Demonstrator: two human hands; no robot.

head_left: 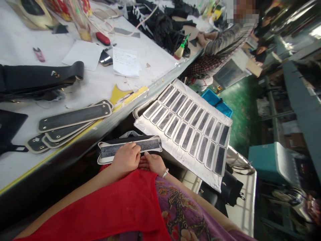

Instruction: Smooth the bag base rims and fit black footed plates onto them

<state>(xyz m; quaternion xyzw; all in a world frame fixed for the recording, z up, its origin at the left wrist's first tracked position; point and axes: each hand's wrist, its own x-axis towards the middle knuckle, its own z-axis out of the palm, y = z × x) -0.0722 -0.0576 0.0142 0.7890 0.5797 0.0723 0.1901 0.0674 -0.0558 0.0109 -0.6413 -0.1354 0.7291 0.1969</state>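
Both my hands hold a long dark strap piece [150, 144] with a pale border, just below the table edge over my lap. My left hand [126, 159] is closed on its near edge, thumb and fingers pinching it. My right hand [153, 163] grips the same piece from beneath, fingers curled, a bracelet on the wrist. Several similar strap pieces [72, 117] lie stacked on the white table to the left.
A white board [175, 152] carrying several dark rectangular patches [190, 127] leans at my right. On the table [155, 57] lie black belts [40, 78], papers [125, 62], a phone [105, 59] and a glue bottle [179, 51]. Another person in a striped sleeve [225, 38] works at the far end.
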